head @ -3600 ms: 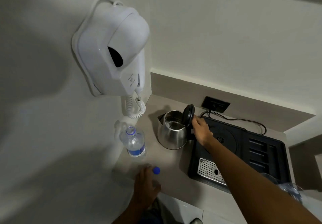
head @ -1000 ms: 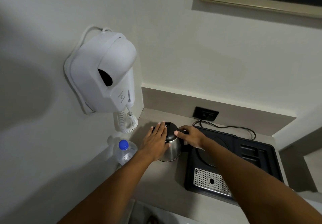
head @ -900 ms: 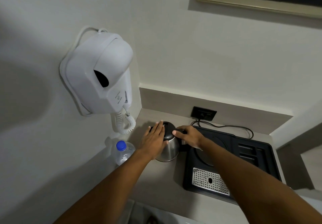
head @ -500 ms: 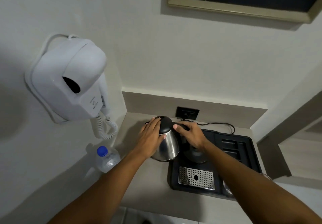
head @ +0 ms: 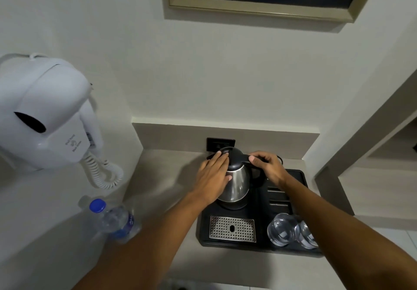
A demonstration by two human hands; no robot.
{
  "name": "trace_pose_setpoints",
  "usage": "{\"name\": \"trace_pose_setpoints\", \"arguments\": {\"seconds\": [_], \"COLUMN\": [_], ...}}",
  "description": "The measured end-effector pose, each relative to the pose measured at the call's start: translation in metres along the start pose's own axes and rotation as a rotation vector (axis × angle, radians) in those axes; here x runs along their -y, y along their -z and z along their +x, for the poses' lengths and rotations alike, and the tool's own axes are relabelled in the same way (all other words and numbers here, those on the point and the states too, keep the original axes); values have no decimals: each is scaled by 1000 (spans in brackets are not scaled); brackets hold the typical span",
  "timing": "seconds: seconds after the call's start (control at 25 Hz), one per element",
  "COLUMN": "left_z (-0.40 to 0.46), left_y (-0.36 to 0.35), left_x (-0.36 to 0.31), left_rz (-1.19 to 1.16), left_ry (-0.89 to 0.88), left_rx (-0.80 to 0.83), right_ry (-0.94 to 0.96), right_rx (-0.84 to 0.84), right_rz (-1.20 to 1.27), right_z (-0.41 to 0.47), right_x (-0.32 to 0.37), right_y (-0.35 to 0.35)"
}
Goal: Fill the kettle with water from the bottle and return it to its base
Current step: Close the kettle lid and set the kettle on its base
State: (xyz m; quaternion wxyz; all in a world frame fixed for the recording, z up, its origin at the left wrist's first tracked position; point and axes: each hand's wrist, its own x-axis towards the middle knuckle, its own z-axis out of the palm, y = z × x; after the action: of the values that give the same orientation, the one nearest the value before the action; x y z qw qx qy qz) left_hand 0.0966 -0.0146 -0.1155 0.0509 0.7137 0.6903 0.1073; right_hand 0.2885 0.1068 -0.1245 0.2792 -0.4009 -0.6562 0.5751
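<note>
Two hands are on the steel kettle [head: 235, 182], which stands upright with its black lid shut on the round base in the black tray [head: 204, 226]. The left hand [head: 212, 180] lies flat and spread out against the kettle's side and lid. The right hand [head: 267, 167] is wrapped around the black handle. The water bottle [head: 112, 221], blue cap on, stands on the counter [head: 162, 177] to the left, well apart. Two glasses [head: 284, 230] sit in the tray's corner.

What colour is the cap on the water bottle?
Blue. The cap tops the clear water bottle, left of the tray, plainly seen in the head view.
</note>
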Motion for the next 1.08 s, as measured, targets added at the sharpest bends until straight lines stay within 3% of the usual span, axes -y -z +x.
{"name": "trace_pose_setpoints", "arguments": {"seconds": [0.12,0.32,0.56,0.68,0.84,1.08], "left_z": [3,-3,-8,-8,-12,-8], "left_y": [-4,-9,-12,-11,-9,4], "left_x": [-7,-15,-18,-20,-23,-17], "left_rz": [47,102,105,88,51,57], "left_ry": [0,-65,-32,-25,-9,-80], "left_rx": [-2,13,10,12,24,87], "right_ry": [59,339,270,172,-136,-314], "right_rx": [54,114,24,26,-79,-115], "right_rz": [-190,-734,-882,-671,-18,179], "right_z": [-3,-12,-21,-27,-38,-37], "right_x": [-3,-23,-29,-21,-17,-8], "right_y": [14,32,23,17,13,16]}}
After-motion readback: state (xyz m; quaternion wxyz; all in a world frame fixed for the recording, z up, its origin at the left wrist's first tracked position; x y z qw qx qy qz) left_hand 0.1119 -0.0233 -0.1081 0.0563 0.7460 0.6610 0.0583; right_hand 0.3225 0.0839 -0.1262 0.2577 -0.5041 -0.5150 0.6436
